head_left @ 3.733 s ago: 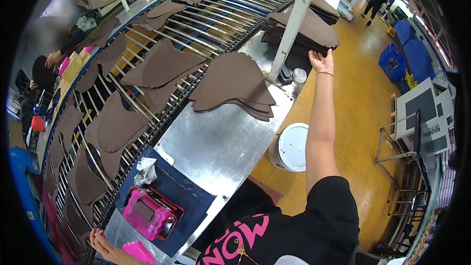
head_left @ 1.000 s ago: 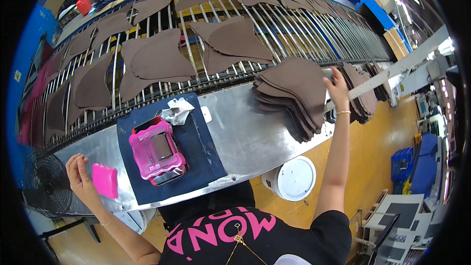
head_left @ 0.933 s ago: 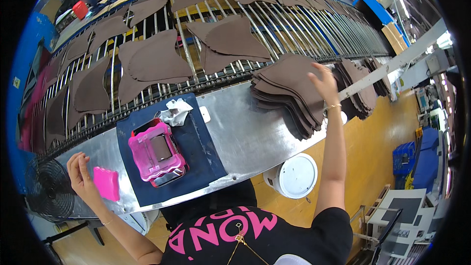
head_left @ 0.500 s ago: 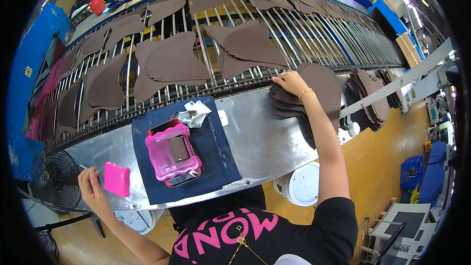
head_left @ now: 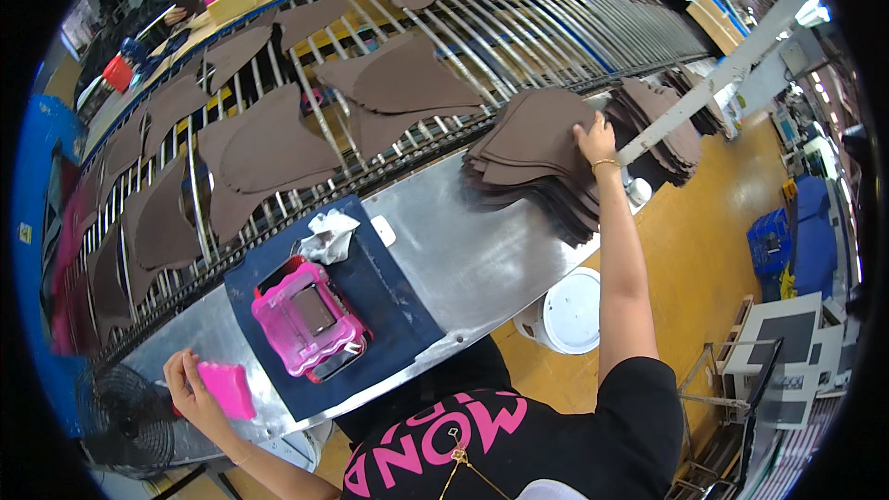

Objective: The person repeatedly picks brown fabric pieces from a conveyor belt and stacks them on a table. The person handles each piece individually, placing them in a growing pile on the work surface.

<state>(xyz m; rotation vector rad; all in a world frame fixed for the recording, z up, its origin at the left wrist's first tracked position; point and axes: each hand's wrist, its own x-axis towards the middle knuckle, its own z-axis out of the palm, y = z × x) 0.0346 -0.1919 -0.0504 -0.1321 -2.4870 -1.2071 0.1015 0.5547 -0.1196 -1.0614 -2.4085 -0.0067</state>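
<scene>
My right hand rests at the right edge of a stack of flat brown curved pieces, thumb and forefinger apart on the top piece. Its other fingers are partly hidden. My left hand, fingers loosely bent and apart, hovers beside a bright pink wavy-edged block on the metal table. Between the hands, a dark blue mat bears a pink see-through box with a dark block inside it. A crumpled white tissue lies by the box.
Beyond the table runs a conveyor of metal bars carrying brown pieces. More brown stacks lie past a slanted pale bar. A black fan stands at left; a white lidded bucket is below the table edge.
The whole view has turned. My right hand has gone from the stack's left edge by the conveyor to its right edge. My left hand is nearer the pink block.
</scene>
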